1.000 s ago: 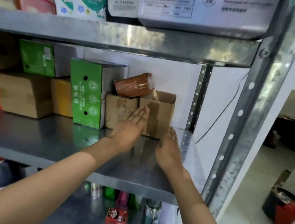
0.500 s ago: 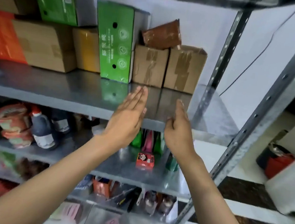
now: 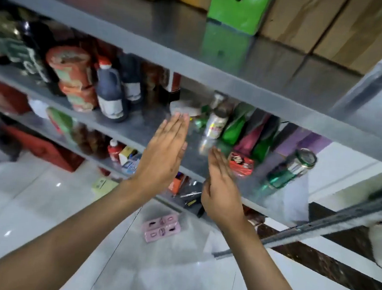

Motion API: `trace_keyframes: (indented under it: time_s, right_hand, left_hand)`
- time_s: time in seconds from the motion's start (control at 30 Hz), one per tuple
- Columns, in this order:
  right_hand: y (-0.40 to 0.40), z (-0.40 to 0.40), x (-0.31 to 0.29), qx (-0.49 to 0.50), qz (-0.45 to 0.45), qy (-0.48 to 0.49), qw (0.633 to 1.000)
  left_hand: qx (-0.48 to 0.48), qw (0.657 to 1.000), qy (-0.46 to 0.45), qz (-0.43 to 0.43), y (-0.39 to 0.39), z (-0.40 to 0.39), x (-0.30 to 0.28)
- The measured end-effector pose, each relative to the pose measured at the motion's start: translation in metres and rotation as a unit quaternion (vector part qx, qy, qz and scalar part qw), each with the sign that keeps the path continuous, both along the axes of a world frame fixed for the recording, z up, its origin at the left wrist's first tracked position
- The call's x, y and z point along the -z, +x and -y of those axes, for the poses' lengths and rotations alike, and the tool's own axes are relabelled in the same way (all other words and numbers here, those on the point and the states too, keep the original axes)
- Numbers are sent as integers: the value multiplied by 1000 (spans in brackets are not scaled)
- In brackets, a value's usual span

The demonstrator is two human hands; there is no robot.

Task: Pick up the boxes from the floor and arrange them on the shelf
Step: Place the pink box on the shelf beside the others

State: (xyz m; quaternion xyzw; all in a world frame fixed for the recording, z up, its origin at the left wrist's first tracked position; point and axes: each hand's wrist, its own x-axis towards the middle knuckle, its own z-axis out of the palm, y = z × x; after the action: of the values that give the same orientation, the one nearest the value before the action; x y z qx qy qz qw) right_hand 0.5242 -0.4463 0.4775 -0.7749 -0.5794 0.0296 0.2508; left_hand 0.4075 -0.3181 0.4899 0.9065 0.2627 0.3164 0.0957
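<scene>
The boxes that show stand along the back of the upper shelf, near its right end: two brown cartons side by side, touching, with a green box just to their left and more brown and yellow cartons further left, cut off by the top of the view. By how they lie, this batch looks already arranged. Both hands hang in front of the rack, below that shelf's front edge and apart from every box. The left hand is flat, fingers straight and together, holding nothing; the right hand is seen edge-on, fingers straight, also holding nothing. Neither touches the rack. Behind them the middle shelf carries bottles, a can, green and dark pouches and a small red pack; red tubs and a dark bottle stand toward its left. A green bottle leans at the right front corner. On the white floor, just before the lowest shelf, lies a flat pink pack under a clear wrap; whether it is one of the boxes to be shelved I cannot tell. A blurred round thing shows at the bottom edge. No cardboard box is plainly visible on the floor here, so what is left of the task cannot be counted; I judge the likely next step is to look down for another box, and the front of the upper shelf has bare room for it.
</scene>
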Motion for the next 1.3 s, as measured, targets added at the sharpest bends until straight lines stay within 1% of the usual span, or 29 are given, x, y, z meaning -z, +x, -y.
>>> trace_keyframes:
  time_s: [0.1,0.2,0.33,0.4,0.6,0.67,0.7,0.8,0.87,0.9,0.97,1.07,1.13,1.2,1.27,1.3]
  right_hand:
    - [-19,-18,44,-21,-18,-49,998]
    - [-41,-39,91,-76,-18,-85,993]
    - [-72,-63,160,-143,-23,-140,980]
    - [-85,-71,201,-151,-28,-170,973]
    - [-95,-80,347,-162,-36,-243,956]
    - [-91,-81,399,-163,-23,-293,942]
    - [-86,-80,427,-161,-31,-320,933]
    - [-67,-76,509,-123,-43,-349,928]
    - [-56,-73,563,-123,-29,-395,910]
    - [-52,-74,585,-129,-19,-414,901]
    - [-43,-80,627,-138,6,-436,889]
    - [-36,-86,687,-143,14,-454,879]
    - [-31,-88,724,-110,-8,-468,877]
    - [-22,-89,760,-45,-50,-467,882]
    - [-9,-89,787,26,-93,-448,889]
    - [-2,-89,798,55,-106,-439,890]
  left_hand:
    - [-33,998,-26,-39,-34,-15,42]
    - [-88,991,-49,-87,-71,-26,94]
    - [-155,971,-91,-157,-110,-20,171]
    - [-187,957,-118,-187,-130,-13,215]
    - [-180,925,-181,-282,-161,1,359]
    - [-190,910,-210,-304,-166,5,415]
    - [-198,903,-221,-310,-166,9,446]
    - [-204,888,-247,-329,-162,24,531]
    - [-203,877,-271,-342,-158,35,585]
    - [-202,867,-278,-361,-156,40,608]
    - [-167,847,-273,-425,-153,46,652]
    - [-130,830,-289,-459,-150,48,711]
    - [-136,817,-322,-458,-148,43,747]
    - [-159,803,-365,-443,-142,33,779]
    - [-182,796,-410,-407,-133,21,804]
    - [-192,799,-427,-376,-125,17,816]
